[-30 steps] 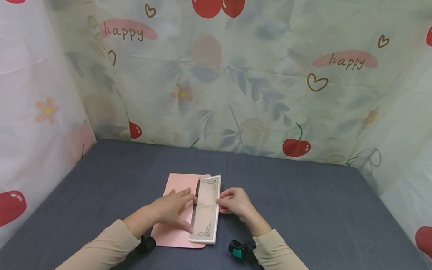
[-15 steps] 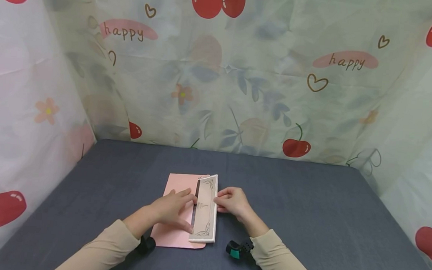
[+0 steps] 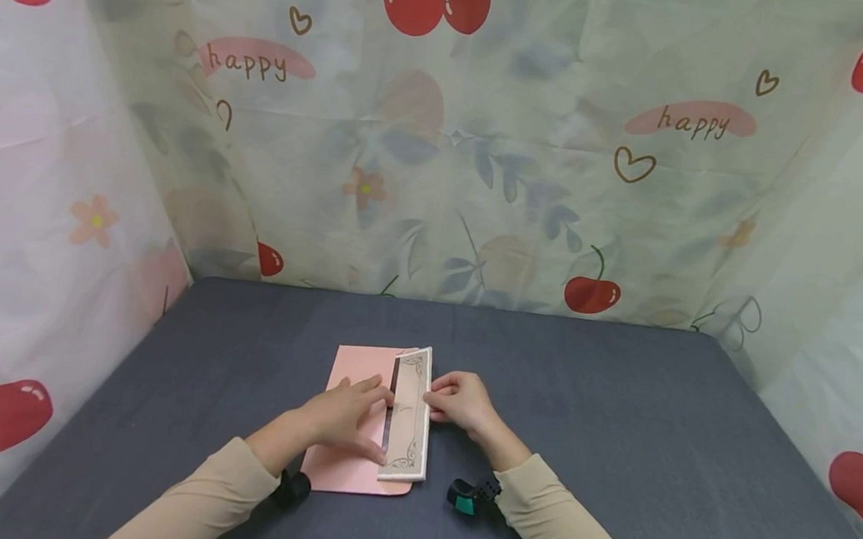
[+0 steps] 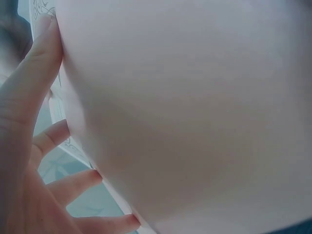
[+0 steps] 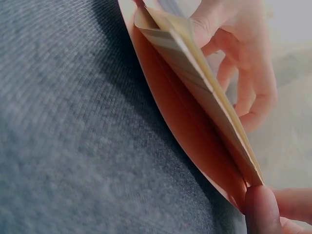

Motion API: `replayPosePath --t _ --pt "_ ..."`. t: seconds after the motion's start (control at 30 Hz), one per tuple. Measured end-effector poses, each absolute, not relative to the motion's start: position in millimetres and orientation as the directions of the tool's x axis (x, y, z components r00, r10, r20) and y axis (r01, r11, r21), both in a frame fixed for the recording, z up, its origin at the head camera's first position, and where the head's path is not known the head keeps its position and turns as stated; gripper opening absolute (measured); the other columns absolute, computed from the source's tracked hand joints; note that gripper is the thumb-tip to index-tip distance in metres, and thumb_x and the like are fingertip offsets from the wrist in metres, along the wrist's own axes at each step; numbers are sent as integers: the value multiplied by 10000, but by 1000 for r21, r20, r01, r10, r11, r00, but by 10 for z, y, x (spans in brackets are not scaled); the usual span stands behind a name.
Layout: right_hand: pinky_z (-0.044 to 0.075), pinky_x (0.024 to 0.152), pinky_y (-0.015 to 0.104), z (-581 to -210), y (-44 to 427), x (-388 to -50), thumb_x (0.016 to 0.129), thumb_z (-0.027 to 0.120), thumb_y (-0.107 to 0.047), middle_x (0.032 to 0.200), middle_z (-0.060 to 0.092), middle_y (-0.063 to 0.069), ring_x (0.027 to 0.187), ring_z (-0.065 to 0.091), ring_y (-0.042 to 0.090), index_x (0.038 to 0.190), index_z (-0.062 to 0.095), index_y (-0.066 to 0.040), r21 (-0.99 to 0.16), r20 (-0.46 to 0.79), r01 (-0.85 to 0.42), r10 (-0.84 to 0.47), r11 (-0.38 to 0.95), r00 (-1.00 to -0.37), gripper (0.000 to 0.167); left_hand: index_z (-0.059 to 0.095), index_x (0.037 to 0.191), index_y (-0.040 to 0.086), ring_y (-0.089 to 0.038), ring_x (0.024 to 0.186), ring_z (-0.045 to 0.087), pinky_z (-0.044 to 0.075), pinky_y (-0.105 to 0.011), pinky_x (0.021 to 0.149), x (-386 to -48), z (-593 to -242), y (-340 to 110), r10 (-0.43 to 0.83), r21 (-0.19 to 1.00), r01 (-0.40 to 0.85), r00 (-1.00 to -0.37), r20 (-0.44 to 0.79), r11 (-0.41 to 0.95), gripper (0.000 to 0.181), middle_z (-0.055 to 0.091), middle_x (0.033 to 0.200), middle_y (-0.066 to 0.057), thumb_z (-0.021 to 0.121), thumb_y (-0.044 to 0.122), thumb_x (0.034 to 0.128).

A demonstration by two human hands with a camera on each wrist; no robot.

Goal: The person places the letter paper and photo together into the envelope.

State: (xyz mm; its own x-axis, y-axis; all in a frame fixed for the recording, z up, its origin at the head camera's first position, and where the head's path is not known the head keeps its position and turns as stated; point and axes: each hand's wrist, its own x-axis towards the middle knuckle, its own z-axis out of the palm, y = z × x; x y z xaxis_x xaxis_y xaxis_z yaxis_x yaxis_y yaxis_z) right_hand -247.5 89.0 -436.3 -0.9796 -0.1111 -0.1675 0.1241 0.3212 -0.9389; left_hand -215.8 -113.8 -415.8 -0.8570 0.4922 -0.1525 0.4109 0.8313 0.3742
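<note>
A pink paper envelope [image 3: 365, 361] lies on the table, its opening facing right. In that opening sits a cream card [image 3: 409, 422] with a scrolled border, its right part standing out. My left hand [image 3: 342, 418] holds the envelope's upper layer by its open edge, thumb and fingers spread along it. At the card's right edge, my right hand [image 3: 463, 401] pinches it between thumb and forefinger. The right wrist view shows the envelope [image 5: 158, 100] gaping below the tilted card [image 5: 222, 105]. Pink paper [image 4: 185, 97] fills most of the left wrist view.
A dark grey cloth covers the table [image 3: 602, 415]. Behind it and at both sides hangs a white curtain [image 3: 519, 200] with cherries and lettering. Black wrist gear [image 3: 466, 497] sits below the right wrist, and another black piece [image 3: 294, 487] below the left.
My right hand has moved slightly left, and the card has slid a little further into the envelope. The left hand and the envelope have stayed in place.
</note>
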Motion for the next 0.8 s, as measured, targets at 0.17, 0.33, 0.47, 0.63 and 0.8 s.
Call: replayPosePath --t 0.17,0.33,0.47,0.63,0.8 --pt "559 532 231 -4359 865 -2467 808 653 17 703 658 86 517 578 51 923 598 95 -938 -154 108 -115 329 -981 149 501 1172 224 -339 1366 364 219 -561 1138 -2157 -4154 -1138 493 375 410 -856 -155 831 666 325 1498 -185 774 542 653" --pt "558 530 228 -4356 846 -2466 808 657 10 732 678 123 517 583 46 946 601 94 -938 -131 85 -117 337 -984 171 503 1187 220 -329 1376 352 205 -559 1145 -2163 -4157 -1140 495 375 412 -855 -156 830 671 322 1501 -185 772 536 659" --pt "558 524 233 -4362 834 -2467 805 661 11 765 693 166 507 588 49 972 585 81 -936 -115 69 -114 345 -987 196 504 1193 212 -326 1377 352 199 -558 1147 -2168 -4159 -1142 500 375 419 -853 -151 827 681 326 1497 -191 773 535 657" --pt "558 525 232 -4361 818 -2457 803 663 11 776 697 184 500 589 48 971 575 78 -938 -108 63 -114 341 -988 202 505 1190 211 -326 1373 359 206 -557 1145 -2166 -4162 -1143 499 374 418 -854 -149 828 681 332 1494 -190 773 536 655" --pt "562 534 242 -4350 804 -2442 808 663 3 784 698 180 520 604 59 976 579 75 -936 -110 61 -123 347 -986 201 505 1181 216 -332 1369 362 215 -562 1139 -2166 -4173 -1145 499 374 419 -854 -148 828 674 329 1496 -188 776 533 652"
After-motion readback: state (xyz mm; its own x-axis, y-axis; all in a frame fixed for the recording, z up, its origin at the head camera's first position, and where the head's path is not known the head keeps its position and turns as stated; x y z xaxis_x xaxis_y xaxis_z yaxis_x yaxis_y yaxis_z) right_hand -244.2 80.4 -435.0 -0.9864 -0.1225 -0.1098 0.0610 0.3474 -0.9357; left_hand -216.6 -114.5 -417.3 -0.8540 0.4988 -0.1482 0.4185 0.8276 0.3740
